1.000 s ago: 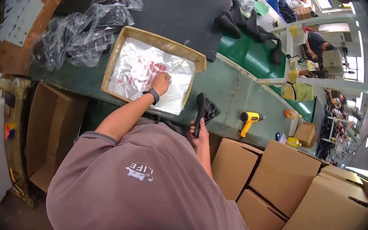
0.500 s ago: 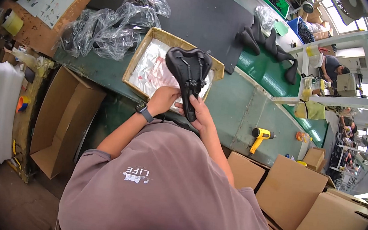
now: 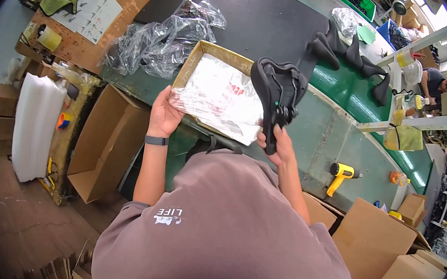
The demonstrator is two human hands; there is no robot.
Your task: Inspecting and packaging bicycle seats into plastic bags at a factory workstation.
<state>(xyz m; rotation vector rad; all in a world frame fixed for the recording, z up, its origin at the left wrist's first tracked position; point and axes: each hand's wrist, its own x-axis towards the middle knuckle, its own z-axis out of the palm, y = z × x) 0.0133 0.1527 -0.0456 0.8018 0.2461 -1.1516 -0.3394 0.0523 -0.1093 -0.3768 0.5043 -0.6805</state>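
My right hand (image 3: 279, 145) grips a black bicycle saddle (image 3: 260, 86) by its narrow nose. The saddle's underside, with its rails and clamp, faces up. My left hand (image 3: 166, 113) pinches the edge of a clear plastic bag (image 3: 210, 108) between thumb and fingers. The bag stretches across toward my right hand, over the near side of a shallow box (image 3: 191, 61). A stack of thin plastic bags (image 3: 222, 76) with red print lies in that box. Whether my right fingers also touch the bag is hidden behind the saddle.
Saddles in clear wrap (image 3: 160, 44) lie on the black mat at the left. Several bare saddles (image 3: 354, 55) rest farther right. A yellow heat gun (image 3: 342, 175) lies on the green bench. Cardboard cartons (image 3: 369, 239) stand at the near right; an open carton (image 3: 104, 142) stands left.
My left hand has moved left, away from the saddle, and now draws a plastic bag out over the box. The saddle has shifted right in my right hand.
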